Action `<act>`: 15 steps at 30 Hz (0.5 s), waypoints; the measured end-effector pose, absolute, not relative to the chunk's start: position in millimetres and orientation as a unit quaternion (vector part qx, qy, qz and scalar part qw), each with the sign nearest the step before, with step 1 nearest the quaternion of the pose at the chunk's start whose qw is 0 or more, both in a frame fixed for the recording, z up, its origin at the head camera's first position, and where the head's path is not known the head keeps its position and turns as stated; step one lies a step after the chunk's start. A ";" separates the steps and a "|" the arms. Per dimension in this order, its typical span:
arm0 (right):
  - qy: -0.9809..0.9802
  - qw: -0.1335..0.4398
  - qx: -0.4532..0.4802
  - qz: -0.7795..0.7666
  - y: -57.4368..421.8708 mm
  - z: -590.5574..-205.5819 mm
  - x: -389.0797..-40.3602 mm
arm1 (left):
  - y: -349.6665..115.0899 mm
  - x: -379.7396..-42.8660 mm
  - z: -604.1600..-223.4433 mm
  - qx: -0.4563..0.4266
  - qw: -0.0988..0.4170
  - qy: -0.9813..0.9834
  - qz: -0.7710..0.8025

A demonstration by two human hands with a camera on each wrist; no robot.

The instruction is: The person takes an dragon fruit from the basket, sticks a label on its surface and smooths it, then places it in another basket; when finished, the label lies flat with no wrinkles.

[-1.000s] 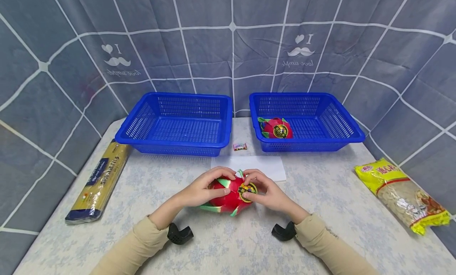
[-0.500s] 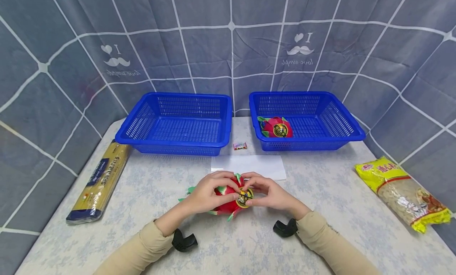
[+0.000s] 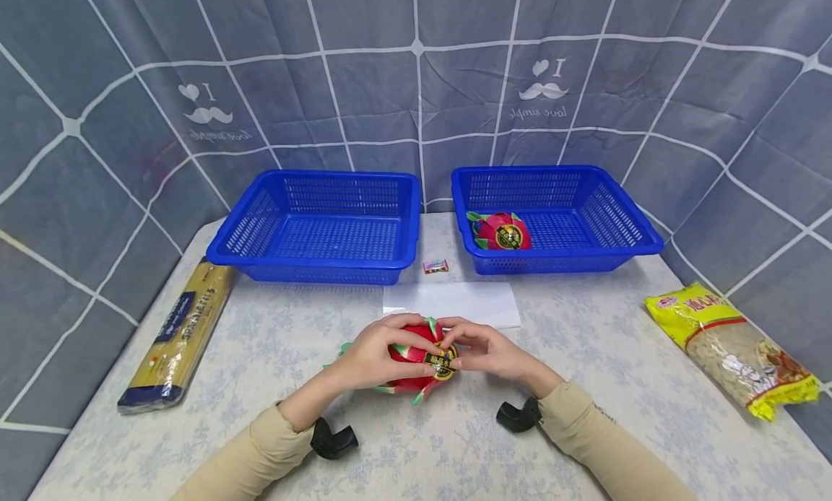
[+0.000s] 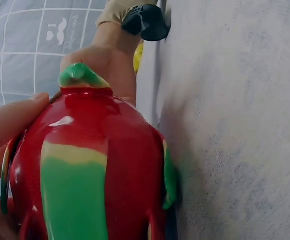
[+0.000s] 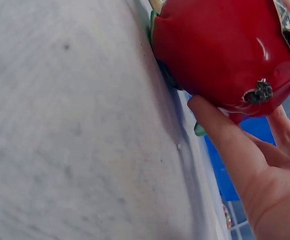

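A glossy red dragon fruit (image 4: 129, 150) with green-tipped scales lies between both hands, close over the tabletop. My left hand (image 3: 367, 353) grips it from the left, thumb in front and fingers over the top. My right hand (image 3: 497, 353) curls around its right end, thumb and index finger at the edge of the round black-and-gold label (image 3: 445, 364). In the right wrist view, a dark stem scar (image 5: 259, 93) shows on the fruit's end, and the label sits partly under a fingertip. Fingers hide much of the fruit in the head view.
Two blue baskets stand at the back; the right basket (image 3: 565, 254) holds another dragon fruit (image 3: 507, 231). Between them lies a small wrapped sweet (image 3: 435, 266), with a white sheet (image 3: 455, 302) nearer. A spaghetti pack (image 3: 175, 335) lies left, a yellow-ended pasta bag (image 3: 731, 349) right.
The dragon fruit has turned and shifted slightly left, its label moving left with it. My left hand has come closer to the label; my right fingers have stayed by it.
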State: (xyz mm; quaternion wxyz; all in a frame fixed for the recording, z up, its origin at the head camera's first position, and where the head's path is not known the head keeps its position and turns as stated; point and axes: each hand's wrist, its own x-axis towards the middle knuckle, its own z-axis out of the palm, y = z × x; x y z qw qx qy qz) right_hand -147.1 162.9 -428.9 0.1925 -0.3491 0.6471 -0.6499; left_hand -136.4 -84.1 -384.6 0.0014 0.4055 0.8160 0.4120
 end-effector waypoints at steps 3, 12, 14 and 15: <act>0.669 0.180 -0.338 -0.637 163.1 -427.9 -147.9 | -83.8 -136.2 -385.8 0.397 -0.004 0.817 0.417; 0.668 0.165 -0.328 -0.647 161.0 -429.5 -149.3 | -84.3 -136.7 -385.1 0.392 0.002 0.812 0.433; 0.671 0.164 -0.322 -0.648 160.6 -428.5 -147.9 | -85.1 -136.5 -384.0 0.394 0.009 0.808 0.438; 0.673 0.161 -0.322 -0.647 160.3 -427.9 -147.3 | -85.5 -136.6 -383.3 0.395 0.013 0.804 0.444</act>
